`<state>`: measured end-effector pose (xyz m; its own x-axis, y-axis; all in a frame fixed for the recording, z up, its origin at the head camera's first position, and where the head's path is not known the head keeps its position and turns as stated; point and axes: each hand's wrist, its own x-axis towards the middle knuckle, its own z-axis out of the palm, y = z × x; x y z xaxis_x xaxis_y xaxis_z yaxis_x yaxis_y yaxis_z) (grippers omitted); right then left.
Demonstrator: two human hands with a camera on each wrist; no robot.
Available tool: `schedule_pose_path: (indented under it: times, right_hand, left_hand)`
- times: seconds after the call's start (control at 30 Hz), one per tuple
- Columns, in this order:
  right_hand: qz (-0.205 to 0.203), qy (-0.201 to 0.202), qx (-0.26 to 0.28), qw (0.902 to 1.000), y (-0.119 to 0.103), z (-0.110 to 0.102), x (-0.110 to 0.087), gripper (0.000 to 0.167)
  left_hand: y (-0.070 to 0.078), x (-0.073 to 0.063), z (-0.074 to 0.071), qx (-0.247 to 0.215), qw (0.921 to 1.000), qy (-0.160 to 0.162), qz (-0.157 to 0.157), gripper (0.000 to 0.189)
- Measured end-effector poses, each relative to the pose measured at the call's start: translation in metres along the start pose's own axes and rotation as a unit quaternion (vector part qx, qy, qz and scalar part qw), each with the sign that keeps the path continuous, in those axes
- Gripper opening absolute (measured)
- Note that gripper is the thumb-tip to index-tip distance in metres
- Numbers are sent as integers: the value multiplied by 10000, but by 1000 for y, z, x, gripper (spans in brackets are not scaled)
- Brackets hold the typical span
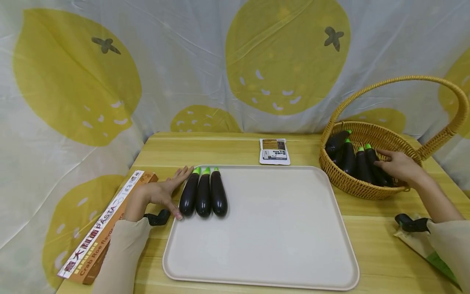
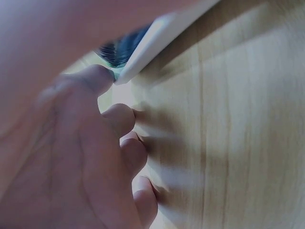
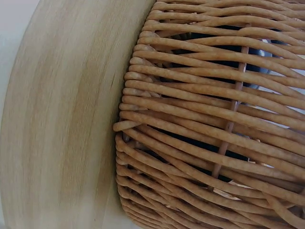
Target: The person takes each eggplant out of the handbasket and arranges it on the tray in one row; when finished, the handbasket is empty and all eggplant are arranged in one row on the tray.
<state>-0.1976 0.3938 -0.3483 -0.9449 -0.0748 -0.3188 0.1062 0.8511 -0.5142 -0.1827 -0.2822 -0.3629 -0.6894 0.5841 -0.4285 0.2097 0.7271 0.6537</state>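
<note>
Three dark purple eggplants [image 1: 203,196] with green stem ends lie side by side at the upper left of a white tray [image 1: 282,228]. My left hand [image 1: 159,194] rests at the tray's left edge, fingers spread, thumb beside the outermost eggplant. In the left wrist view its fingertips touch the wooden table by the tray's rim. My right hand [image 1: 402,166] reaches into a wicker basket [image 1: 341,175], its fingers over the rightmost eggplant [image 1: 375,163]; I cannot tell whether they grip it. Several more eggplants [image 1: 349,157] lie in the basket. The weave hides most of them in the right wrist view.
A long pasta box [image 1: 106,228] lies left of the tray, under my left forearm. Behind the tray is a small white packet [image 1: 274,151]. Another package [image 1: 426,249] lies partly under my right sleeve. The basket's tall handle [image 1: 400,78] arches above it. A lemon-print cloth hangs behind.
</note>
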Motion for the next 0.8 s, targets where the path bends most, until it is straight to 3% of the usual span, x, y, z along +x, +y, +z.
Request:
schedule_pose_path:
  times: [0.17, 0.5, 0.8]
  right_hand:
    - [38, -102, -23, 9999, 0, -2, -1, 69]
    - [56, 200, 366, 9991, 3, 0, 2, 68]
    - [81, -93, 619, 9980, 1, -5, 1, 65]
  left_hand:
    - [0, 0, 0, 7, 10000, -3, 32, 150]
    - [1, 1, 0, 34, 10000, -12, -4, 150]
    - [0, 0, 1, -15, 10000, -8, -18, 150]
